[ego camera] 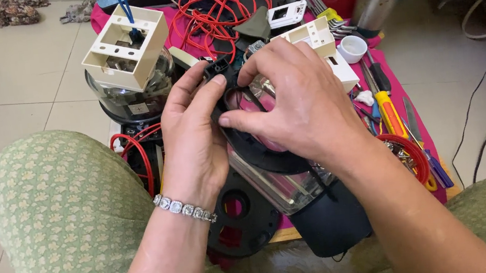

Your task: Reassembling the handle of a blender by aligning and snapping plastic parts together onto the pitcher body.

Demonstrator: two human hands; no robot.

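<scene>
Black plastic is what both hands are busy with: a black ring (256, 147) sitting on the mouth of a clear jar (273, 185), and most of it is hidden under the palms. Starting at the left, the left hand (191, 139), a stone-set bracelet (185, 208) on its wrist, curls around the ring's near edge, thumb pressed on a small black block (217, 68) at the top of the ring, fingers tucked out of sight behind it. Just past that thumb, the right hand (303, 102) arches over the ring, forefinger and thumb pinched on its upper rim; the other fingers are bent and cover whatever lies beneath, so how the ring is seated is impossible to tell. The jar's black base (332, 221) pokes out below the right wrist. Up and left of the fingers, a cream box frame (126, 46) rests on a glass bowl (129, 97). Beyond the fingertips, red wire (210, 12) tangles over a pink cloth (399, 91). Off to the right of the knuckles lies a yellow-handled screwdriver (390, 113), half buried among tools too cluttered to sort out.
</scene>
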